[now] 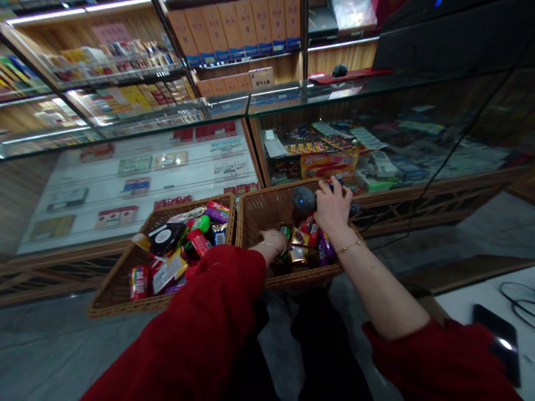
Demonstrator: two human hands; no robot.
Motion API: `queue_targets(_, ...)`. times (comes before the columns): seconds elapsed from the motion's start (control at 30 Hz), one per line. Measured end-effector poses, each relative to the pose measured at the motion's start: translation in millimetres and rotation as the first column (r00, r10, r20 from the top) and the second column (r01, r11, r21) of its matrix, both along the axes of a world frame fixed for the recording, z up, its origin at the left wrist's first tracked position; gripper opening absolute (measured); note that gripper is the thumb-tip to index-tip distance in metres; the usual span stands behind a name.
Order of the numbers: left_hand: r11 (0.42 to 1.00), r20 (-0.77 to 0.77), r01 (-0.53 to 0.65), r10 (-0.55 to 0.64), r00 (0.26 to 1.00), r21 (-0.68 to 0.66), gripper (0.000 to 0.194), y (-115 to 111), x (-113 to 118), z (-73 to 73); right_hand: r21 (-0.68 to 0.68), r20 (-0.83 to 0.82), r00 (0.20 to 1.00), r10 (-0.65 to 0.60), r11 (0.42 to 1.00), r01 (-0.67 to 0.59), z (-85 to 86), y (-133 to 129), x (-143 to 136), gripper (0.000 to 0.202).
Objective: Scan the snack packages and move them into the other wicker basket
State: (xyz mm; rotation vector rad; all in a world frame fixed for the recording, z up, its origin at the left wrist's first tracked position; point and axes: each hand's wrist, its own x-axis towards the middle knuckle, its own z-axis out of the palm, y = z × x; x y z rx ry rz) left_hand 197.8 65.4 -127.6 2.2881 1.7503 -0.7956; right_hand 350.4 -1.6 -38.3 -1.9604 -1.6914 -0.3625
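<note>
My right hand is closed over a dark grey handheld barcode scanner at the far right rim of the right wicker basket. The scanner's rounded head points left and shows a small blue light. My left hand reaches down inside the same basket, beside packaged sweets in red, gold and purple wrappers. Its fingers are blurred and partly hidden, so I cannot make out whether they grip anything. To the left, another wicker basket holds many candy packs, a round black container and a red pack.
Glass display counters run behind the baskets, with boxed goods inside. Shelves of tall orange boxes stand beyond. A black cable hangs at the right. A phone lies on a white surface at lower right.
</note>
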Motion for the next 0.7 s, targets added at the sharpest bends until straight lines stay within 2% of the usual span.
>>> queue_targets(0.2,1.000,0.000,0.001,-0.001,1.000,0.003,0.061,-5,3,2.7,-0.011,-0.001,1.000,-0.005,1.000,0.005,0.0,0,-1,0.035)
queue_targets(0.33,1.000,0.010,-0.005,0.005,1.000,0.022,0.059,-4,2,13.5,0.013,-0.013,1.000,0.003,1.000,-0.003,-0.3,-1,-2,0.036)
queue_targets(0.47,0.995,0.037,0.002,-0.006,0.999,0.097,0.052,-3,-1,36.5,0.023,-0.041,0.999,0.005,1.000,-0.004,0.5,-2,-1,0.036)
queue_targets(0.7,0.939,0.098,0.111,-0.151,0.984,0.327,0.034,-13,-7,95.1,0.050,-0.062,0.997,-0.048,0.997,0.052,1.1,-3,0,0.038)
